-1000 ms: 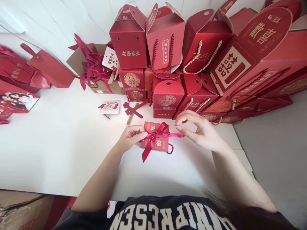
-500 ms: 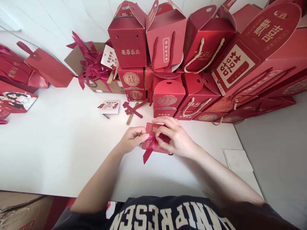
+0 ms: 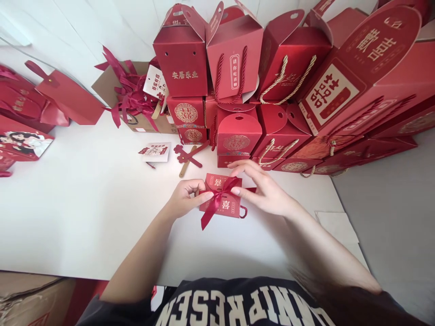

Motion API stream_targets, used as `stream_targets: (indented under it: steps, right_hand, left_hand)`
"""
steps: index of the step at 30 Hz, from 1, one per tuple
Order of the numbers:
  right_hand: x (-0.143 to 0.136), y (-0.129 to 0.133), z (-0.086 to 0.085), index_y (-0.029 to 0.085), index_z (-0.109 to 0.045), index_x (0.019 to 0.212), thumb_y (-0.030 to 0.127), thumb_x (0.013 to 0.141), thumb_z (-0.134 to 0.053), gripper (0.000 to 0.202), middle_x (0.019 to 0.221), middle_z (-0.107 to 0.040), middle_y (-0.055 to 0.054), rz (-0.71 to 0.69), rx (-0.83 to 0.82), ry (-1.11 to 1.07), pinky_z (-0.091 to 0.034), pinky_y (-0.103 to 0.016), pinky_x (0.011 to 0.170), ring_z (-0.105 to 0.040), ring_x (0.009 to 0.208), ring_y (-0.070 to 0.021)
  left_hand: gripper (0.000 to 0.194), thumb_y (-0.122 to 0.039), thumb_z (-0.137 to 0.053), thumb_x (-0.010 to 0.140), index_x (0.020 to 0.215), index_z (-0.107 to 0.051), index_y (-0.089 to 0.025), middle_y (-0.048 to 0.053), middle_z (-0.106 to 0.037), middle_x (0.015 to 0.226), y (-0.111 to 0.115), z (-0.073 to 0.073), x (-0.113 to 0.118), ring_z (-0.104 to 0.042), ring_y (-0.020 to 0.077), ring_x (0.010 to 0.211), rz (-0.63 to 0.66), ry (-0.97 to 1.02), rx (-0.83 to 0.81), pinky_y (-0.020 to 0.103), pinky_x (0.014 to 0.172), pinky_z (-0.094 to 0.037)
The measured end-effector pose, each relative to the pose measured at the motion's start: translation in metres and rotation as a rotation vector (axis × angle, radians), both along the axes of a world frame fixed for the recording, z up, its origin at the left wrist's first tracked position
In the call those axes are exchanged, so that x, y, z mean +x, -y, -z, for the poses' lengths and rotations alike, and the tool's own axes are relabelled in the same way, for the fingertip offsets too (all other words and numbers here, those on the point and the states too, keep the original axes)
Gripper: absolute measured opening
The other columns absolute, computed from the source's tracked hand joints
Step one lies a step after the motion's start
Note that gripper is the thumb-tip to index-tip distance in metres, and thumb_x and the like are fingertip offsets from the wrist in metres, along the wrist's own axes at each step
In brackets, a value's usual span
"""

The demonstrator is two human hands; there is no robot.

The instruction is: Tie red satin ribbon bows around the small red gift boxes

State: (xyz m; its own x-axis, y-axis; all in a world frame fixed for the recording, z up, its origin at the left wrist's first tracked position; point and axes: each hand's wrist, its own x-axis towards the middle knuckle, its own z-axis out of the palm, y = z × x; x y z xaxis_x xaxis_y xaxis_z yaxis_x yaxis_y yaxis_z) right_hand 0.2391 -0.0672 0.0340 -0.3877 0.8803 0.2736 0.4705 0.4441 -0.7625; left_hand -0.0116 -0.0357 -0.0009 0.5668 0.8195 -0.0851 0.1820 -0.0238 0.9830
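Observation:
A small red box (image 3: 233, 209) with gold characters lies on the white table, a rope loop at its right edge. Across its top a dark red ribbon (image 3: 211, 212) is tied in a bow, one tail hanging past the front edge and another sticking out to the right. At the box's left side my left hand (image 3: 186, 196) pinches the ribbon's left loop between thumb and forefinger. My right hand (image 3: 265, 190) is at the right side, fingers apart, its thumb touching the bow's right loop.
Stacked red gift boxes (image 3: 188, 68) line the table's back. A cardboard box (image 3: 149, 124) of ribbons stands back left, with a white card (image 3: 157, 152) and crossed strips (image 3: 189, 157) before it. Red bags (image 3: 73, 97) are far left, white paper (image 3: 336, 226) right.
My right hand has moved right and opened, letting go near the knot. The bow's right loop and more of the box now show. My left hand stays nearly in place.

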Motion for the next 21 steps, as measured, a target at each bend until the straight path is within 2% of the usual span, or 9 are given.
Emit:
stream_targets:
  steps: [4, 10, 16, 21]
  right_hand:
    - [0.018, -0.001, -0.012, 0.022, -0.055, 0.098, 0.04, 0.093, -0.057, 0.018, 0.095, -0.062, -0.006, 0.009, -0.045, 0.146, -0.047, -0.036, 0.08, -0.059, 0.088, -0.0219]
    - [0.014, 0.005, -0.013, 0.019, -0.059, 0.095, 0.037, 0.09, -0.06, 0.019, 0.097, -0.058, -0.008, -0.056, 0.178, 0.264, -0.044, -0.038, 0.084, -0.052, 0.09, -0.0218]
    - [0.0, 0.009, -0.01, 0.018, -0.063, 0.097, 0.029, 0.098, -0.048, 0.018, 0.094, -0.061, -0.007, -0.095, 0.28, 0.416, -0.039, -0.035, 0.08, -0.051, 0.088, -0.0207]
    - [-0.012, 0.015, -0.012, 0.015, -0.06, 0.091, 0.023, 0.1, -0.04, 0.023, 0.082, -0.061, -0.006, -0.06, 0.289, 0.507, -0.035, -0.033, 0.074, -0.052, 0.078, -0.0185]
  left_hand:
    - [0.039, -0.038, -0.067, 0.082, 0.057, -0.046, -0.016, -0.006, -0.038, 0.048, 0.0, -0.004, 0.0, -0.03, 0.0052, 0.044, 0.002, 0.004, -0.034, 0.02, 0.043, -0.023]
    - [0.039, -0.042, -0.066, 0.082, 0.058, -0.05, -0.015, -0.007, -0.038, 0.042, -0.002, -0.008, 0.003, -0.028, 0.0033, 0.036, 0.022, 0.08, -0.118, 0.019, 0.037, -0.018]
    - [0.039, -0.039, -0.063, 0.085, 0.058, -0.049, -0.016, -0.006, -0.044, 0.045, 0.0, -0.004, 0.004, -0.035, 0.0045, 0.038, 0.049, 0.06, -0.107, 0.02, 0.04, -0.025]
    - [0.049, -0.032, -0.063, 0.085, 0.052, -0.031, -0.016, -0.006, -0.035, 0.049, 0.011, -0.004, 0.013, -0.031, 0.0053, 0.046, -0.114, -0.004, 0.035, 0.021, 0.045, -0.025]
